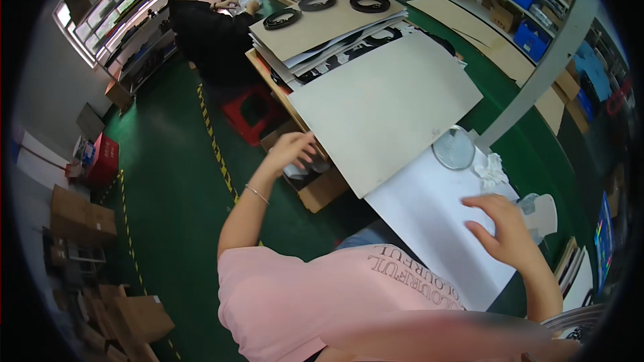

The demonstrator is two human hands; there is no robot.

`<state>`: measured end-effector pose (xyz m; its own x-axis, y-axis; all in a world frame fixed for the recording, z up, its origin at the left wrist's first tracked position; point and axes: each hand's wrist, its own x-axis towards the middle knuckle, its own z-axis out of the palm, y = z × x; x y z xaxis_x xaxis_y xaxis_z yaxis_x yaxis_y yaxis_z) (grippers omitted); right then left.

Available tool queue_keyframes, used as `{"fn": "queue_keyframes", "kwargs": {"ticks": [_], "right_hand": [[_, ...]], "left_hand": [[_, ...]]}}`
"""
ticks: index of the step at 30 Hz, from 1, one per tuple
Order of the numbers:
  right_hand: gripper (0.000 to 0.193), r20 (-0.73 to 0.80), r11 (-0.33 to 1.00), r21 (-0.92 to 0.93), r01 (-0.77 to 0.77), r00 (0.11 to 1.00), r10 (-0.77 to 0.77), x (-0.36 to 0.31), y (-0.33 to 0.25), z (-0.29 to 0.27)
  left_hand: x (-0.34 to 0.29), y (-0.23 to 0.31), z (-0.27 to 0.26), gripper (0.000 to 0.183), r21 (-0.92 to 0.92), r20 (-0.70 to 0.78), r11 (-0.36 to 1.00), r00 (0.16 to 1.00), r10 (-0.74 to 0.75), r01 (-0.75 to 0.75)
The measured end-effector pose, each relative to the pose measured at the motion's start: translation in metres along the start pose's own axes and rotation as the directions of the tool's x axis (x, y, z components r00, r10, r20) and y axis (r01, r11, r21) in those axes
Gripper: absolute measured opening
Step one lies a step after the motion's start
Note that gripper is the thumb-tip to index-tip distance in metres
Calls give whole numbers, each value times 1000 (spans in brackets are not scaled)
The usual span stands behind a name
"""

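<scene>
My left hand (pixel 293 151) is raised beside the left edge of a large grey board (pixel 386 104), with its fingers apart and nothing in them. The board lies over a stack of sheets and covers part of the white paper (pixel 443 218) on the table. Over the right part of that paper is my right hand (pixel 495 224), its thumb and fingers spread and holding nothing. A round clear dish (pixel 453 149) sits at the paper's far edge. Crumpled white tissue (pixel 492 171) lies close to it. Right of my right hand stands a white and clear plastic container (pixel 539 218).
Black rings (pixel 370 4) lie on a tall stack of boards (pixel 305 37) at the back. A person in black (pixel 211 23) works at the far left, near a red stool (pixel 248 115). A grey post (pixel 537 70) rises at right. An open carton (pixel 324 190) stands below the table's left edge.
</scene>
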<state>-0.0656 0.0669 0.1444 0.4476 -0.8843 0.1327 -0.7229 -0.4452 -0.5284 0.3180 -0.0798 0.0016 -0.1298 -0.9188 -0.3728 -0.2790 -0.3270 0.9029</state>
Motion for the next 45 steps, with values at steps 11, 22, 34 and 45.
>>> {"fn": "queue_keyframes", "kwargs": {"ticks": [11,22,34,45], "right_hand": [[62,196,192,889,-416,723,662,92,73,135],[68,-345,282,938,200,597,724,125,42,87],[44,-852,754,447,481,486,195,-4,-67,29],[31,-921,991,9,-132,-388,-44,-273,-79,-123]], "left_hand": [[20,8,22,19,-566,165,824,983,84,25],[-13,25,31,49,-671,-22,665,905,425,-329],[-68,-21,16,60,-565,-139,430,595,792,-704],[-152,195,268,47,-740,658,655,39,752,-149]]}}
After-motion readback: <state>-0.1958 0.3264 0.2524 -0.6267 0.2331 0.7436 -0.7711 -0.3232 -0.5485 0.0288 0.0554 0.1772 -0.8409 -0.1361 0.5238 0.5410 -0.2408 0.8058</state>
